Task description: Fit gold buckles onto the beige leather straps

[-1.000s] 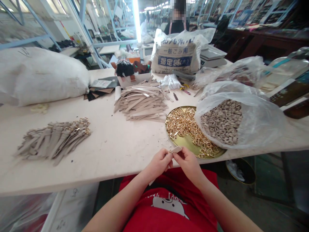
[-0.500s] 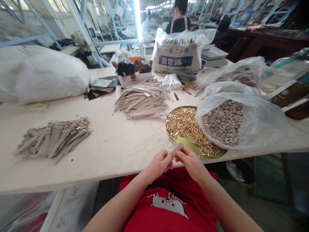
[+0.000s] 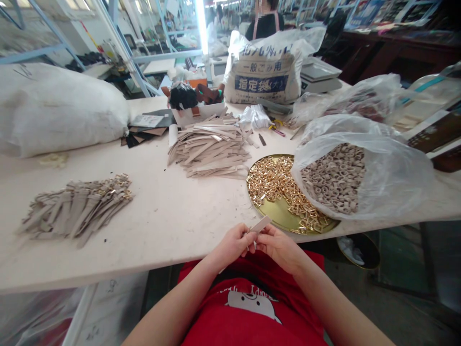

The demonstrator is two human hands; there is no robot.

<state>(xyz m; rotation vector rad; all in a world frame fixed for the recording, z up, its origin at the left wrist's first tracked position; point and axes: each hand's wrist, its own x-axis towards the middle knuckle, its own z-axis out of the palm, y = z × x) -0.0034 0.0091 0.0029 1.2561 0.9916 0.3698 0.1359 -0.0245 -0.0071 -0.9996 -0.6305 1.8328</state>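
Note:
Both my hands meet at the near edge of the table, over my red shirt. My left hand (image 3: 233, 244) and my right hand (image 3: 279, 245) each pinch one thin beige strap (image 3: 260, 224), whose free end sticks up to the right between them. Just beyond my right hand lies a round gold tray (image 3: 271, 212) of small gold buckles. A heap of loose beige straps (image 3: 211, 150) lies further back at the middle. At the left sits a pile of straps with buckles on them (image 3: 75, 207).
A clear plastic bag of beige loops (image 3: 360, 178) rests on the tray's right side. A big white sack (image 3: 59, 108) lies at the far left, a printed bag (image 3: 264, 72) at the back, with a person behind it. More plastic bags crowd the right.
My hands have slid slightly down and closer to my body with the strap; its free end now tilts up more steeply. The view has dipped a little.

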